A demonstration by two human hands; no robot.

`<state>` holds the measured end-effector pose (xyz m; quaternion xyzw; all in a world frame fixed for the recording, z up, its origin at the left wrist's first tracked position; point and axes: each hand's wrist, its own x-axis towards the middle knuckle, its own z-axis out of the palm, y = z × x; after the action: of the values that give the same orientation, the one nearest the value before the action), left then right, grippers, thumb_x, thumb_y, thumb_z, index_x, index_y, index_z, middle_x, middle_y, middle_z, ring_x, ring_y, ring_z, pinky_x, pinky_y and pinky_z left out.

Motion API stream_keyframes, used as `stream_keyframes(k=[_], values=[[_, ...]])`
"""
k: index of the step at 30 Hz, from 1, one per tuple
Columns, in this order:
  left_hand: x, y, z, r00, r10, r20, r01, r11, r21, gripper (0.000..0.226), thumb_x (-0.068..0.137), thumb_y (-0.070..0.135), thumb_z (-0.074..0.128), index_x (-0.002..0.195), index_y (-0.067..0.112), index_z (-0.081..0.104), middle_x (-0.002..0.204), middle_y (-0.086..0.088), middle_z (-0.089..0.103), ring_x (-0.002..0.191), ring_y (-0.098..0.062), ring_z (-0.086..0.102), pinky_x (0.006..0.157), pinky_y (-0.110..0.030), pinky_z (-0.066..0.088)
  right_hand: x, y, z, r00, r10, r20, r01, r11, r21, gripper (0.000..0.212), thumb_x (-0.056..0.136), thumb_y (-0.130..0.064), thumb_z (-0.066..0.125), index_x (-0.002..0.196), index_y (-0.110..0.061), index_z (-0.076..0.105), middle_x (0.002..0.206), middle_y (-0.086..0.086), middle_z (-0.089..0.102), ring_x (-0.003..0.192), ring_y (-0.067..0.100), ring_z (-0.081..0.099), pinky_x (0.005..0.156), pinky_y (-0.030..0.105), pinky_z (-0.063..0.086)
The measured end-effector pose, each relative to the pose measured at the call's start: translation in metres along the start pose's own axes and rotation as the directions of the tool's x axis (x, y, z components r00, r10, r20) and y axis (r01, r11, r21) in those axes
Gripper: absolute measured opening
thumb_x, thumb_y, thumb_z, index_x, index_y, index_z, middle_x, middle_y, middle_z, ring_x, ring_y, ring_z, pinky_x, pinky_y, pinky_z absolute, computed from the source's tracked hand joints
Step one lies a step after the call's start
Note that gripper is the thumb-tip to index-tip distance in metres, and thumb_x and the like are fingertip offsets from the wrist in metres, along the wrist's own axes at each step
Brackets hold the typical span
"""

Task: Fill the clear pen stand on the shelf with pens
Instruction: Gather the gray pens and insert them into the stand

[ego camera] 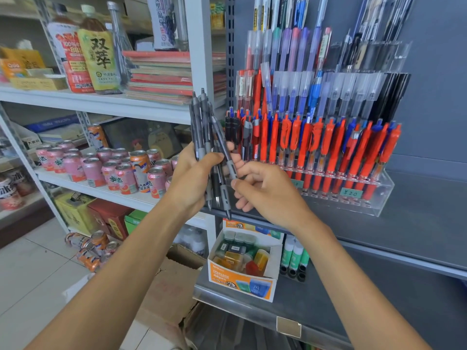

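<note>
While the left hand [192, 178] grips grey pens [202, 117] upright, tips down, the right hand [265, 193] seemingly pinches one.

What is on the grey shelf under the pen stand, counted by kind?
orange box of small coloured cases: 1
green and white glue sticks: 3
Total in view: 4
</note>
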<state>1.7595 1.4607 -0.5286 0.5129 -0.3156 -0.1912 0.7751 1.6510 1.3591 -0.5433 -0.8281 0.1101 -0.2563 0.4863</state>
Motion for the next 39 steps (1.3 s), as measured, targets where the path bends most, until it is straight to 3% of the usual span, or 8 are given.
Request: stream_keyframes(k=[5,9,13,20,25,30,34,39], values=[[-0.003,-0.007,0.004,0.998,0.053,-0.046,-0.048,0.994,0.101,0.013,0.093,-0.005,0.05,0.104,0.0,0.055,0.092,-0.022,0.065,0.084,-0.026,0.072,0.074,-0.039,0.06,0.0,0.001,-0.005,0.999,0.039,-0.015,-0.04,0.998,-0.052,0.013,0.09,-0.012,0.06,0.082,-0.008,0.069,0.07,0.006,0.071,0.056,0.013,0.067,0.057,0.026,0.057],[0.001,-0.008,0.002,0.998,0.045,-0.047,-0.038,0.99,0.139,0.009,0.09,-0.002,0.055,0.097,0.004,0.054,0.087,-0.021,0.059,0.082,-0.032,0.064,0.081,-0.051,0.055,0.0,0.0,-0.003,0.999,0.035,-0.02,-0.037,0.996,-0.081,0.005,0.09,-0.018,0.059,0.093,-0.015,0.063,0.069,0.004,0.072,0.056,0.011,0.067,0.063,0.036,0.06],[0.002,-0.01,0.002,0.998,0.056,-0.041,-0.049,0.985,0.168,0.012,0.092,-0.001,0.054,0.102,-0.007,0.054,0.086,-0.027,0.058,0.08,-0.03,0.062,0.069,-0.038,0.057,0.001,-0.002,0.0,0.999,-0.042,-0.011,0.04,0.989,-0.14,0.016,0.095,-0.024,0.054,0.109,-0.025,0.047,0.068,0.006,0.07,0.055,0.013,0.066,0.063,0.039,0.059],[-0.002,-0.008,0.004,0.997,0.075,0.007,-0.076,0.988,0.136,0.019,0.094,-0.002,0.052,0.112,-0.006,0.056,0.093,-0.014,0.069,0.076,-0.016,0.069,0.064,-0.022,0.055,0.006,-0.001,0.003,0.981,-0.179,-0.076,0.158,0.961,-0.226,0.005,0.099,-0.028,0.053,0.103,-0.024,0.054,0.073,-0.002,0.069,0.058,0.009,0.064,0.06,0.027,0.053],[0.0,-0.006,-0.001,0.996,0.084,0.021,-0.086,0.988,0.132,0.012,0.094,0.001,0.055,0.105,-0.003,0.057,0.078,-0.009,0.062,0.066,-0.015,0.062,0.064,-0.027,0.055,0.01,-0.003,-0.002,0.971,-0.181,-0.156,0.152,0.972,-0.18,0.0,0.095,-0.02,0.061,0.094,-0.02,0.061,0.081,-0.004,0.064,0.072,0.019,0.063,0.07,0.044,0.057],[0.003,-0.004,-0.004,0.997,0.071,0.031,-0.074,0.991,0.112,0.006,0.093,0.001,0.056,0.099,0.004,0.056,0.079,-0.009,0.058,0.062,-0.013,0.058,0.062,-0.025,0.053,0.013,-0.007,-0.015,0.966,-0.151,-0.21,0.126,0.984,-0.128,0.009,0.094,-0.02,0.062,0.092,-0.026,0.056,0.084,-0.005,0.066,0.078,0.023,0.067,0.077,0.05,0.056],[0.005,-0.001,-0.002,0.997,0.062,0.046,-0.065,0.996,0.069,0.012,0.094,0.0,0.054,0.103,0.008,0.055,0.08,-0.006,0.057,0.061,-0.011,0.055,0.058,-0.024,0.049,0.014,-0.017,-0.027,0.967,-0.121,-0.224,0.097,0.989,-0.114,0.032,0.09,-0.013,0.063,0.117,-0.023,0.047,0.072,-0.007,0.064,0.066,0.025,0.068,0.07,0.048,0.058],[0.008,0.002,-0.002,0.995,0.07,0.064,-0.074,0.996,0.052,0.012,0.095,0.0,0.053,0.104,0.009,0.054,0.073,-0.002,0.057,0.06,-0.012,0.052,0.055,-0.027,0.047,0.02,-0.027,-0.039,0.953,-0.078,-0.292,0.03,0.986,-0.164,0.012,0.092,-0.014,0.058,0.091,-0.02,0.048,0.078,0.001,0.068,0.062,0.024,0.071,0.064,0.048,0.06]])
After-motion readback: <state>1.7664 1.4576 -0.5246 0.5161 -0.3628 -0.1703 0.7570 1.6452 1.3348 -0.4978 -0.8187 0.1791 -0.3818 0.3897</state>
